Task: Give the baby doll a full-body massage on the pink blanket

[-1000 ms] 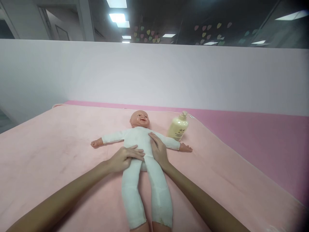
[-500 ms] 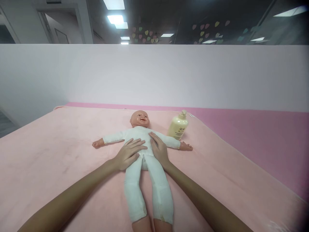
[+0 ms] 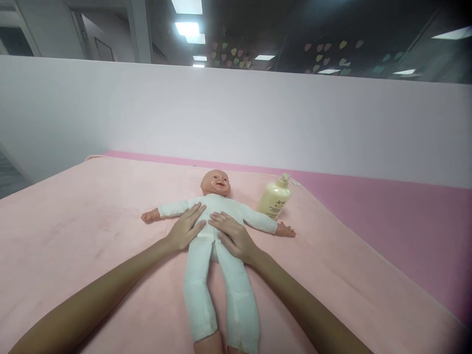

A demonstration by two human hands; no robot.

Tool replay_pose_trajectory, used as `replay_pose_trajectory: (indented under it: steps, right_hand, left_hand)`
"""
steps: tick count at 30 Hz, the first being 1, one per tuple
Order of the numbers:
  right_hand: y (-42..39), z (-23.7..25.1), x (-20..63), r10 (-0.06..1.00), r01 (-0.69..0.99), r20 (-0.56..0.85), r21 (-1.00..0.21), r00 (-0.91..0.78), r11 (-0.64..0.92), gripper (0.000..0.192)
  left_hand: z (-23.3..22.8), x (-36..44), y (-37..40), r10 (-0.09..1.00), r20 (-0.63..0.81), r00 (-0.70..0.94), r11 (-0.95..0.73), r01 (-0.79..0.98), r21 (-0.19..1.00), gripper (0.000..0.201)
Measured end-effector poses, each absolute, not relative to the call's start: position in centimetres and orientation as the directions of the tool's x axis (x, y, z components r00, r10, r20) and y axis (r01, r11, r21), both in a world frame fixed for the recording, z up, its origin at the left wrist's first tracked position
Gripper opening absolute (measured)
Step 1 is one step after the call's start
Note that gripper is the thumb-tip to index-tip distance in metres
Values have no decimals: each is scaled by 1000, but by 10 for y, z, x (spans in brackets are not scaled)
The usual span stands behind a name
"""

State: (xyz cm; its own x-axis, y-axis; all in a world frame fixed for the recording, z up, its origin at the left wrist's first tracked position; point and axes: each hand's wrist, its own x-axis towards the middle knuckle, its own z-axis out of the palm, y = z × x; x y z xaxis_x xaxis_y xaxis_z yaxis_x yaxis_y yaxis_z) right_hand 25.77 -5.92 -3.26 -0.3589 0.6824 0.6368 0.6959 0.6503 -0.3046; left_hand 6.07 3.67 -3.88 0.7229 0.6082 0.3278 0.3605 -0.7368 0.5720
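A baby doll (image 3: 201, 290) with a white cloth body lies face up, its arms spread and its head away from me. My left hand (image 3: 185, 228) rests flat on the left side of its torso, fingers stretched toward the chest. On the right side of the belly lies my right hand (image 3: 236, 237), its fingers extended and pointing left across the torso. Both hands touch the doll without gripping it. A pale yellow pump bottle (image 3: 274, 199) stands, slightly tilted in view, beyond the doll's arm on the right.
A pink blanket (image 3: 121, 196) spreads under the doll and bottle, over a darker pink surface (image 3: 398, 221) at the right. Behind it rises a white wall panel (image 3: 236, 118), with dark glass (image 3: 280, 29) bearing heart stickers above.
My left hand has slid up the doll's side toward the chest. The right hand has moved down and turned its fingers left across the belly. The view has tilted slightly.
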Motion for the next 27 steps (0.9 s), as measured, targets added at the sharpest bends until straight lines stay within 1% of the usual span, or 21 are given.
replay_pose_trajectory:
  steps: [2,4,6,10,12,15,19,22,24,25,27]
  right_hand:
    - [-57,-27,257,777,761,529,-330,-342,559,42]
    - [-55,-25,257,837,808,458,-345,-300,478,43]
    - [-54,-24,256,876,841,417,-357,-245,405,45]
    - [-52,-28,254,921,881,379,-400,-92,252,48]
    - [-50,-33,254,926,878,377,-447,9,173,49]
    - [-46,-43,256,903,830,390,-553,183,71,53]
    - [-40,-56,261,862,721,377,-692,338,20,64]
    - [-37,-61,264,852,635,338,-772,399,9,68]
    - [-36,-63,266,850,608,336,-794,405,24,67]
    - [-36,-64,266,849,607,342,-794,402,32,66]
    - [-36,-64,266,845,619,356,-784,398,39,65]
  left_hand:
    - [-38,60,35,608,332,722,-736,354,578,60]
    - [-37,60,34,610,336,718,-734,353,580,59]
    - [-36,59,33,611,339,715,-733,351,582,57]
    - [-35,58,33,610,345,713,-734,344,586,56]
    - [-35,57,32,607,356,711,-739,339,582,55]
    - [-34,57,32,604,370,706,-745,335,577,54]
    - [-34,57,32,607,376,700,-747,340,572,52]
    - [-34,57,32,597,406,692,-762,329,559,50]
    - [-34,55,31,582,446,680,-779,311,544,47]
    - [-35,54,29,562,472,679,-796,289,531,45]
    - [-34,53,25,480,527,701,-846,212,489,42]
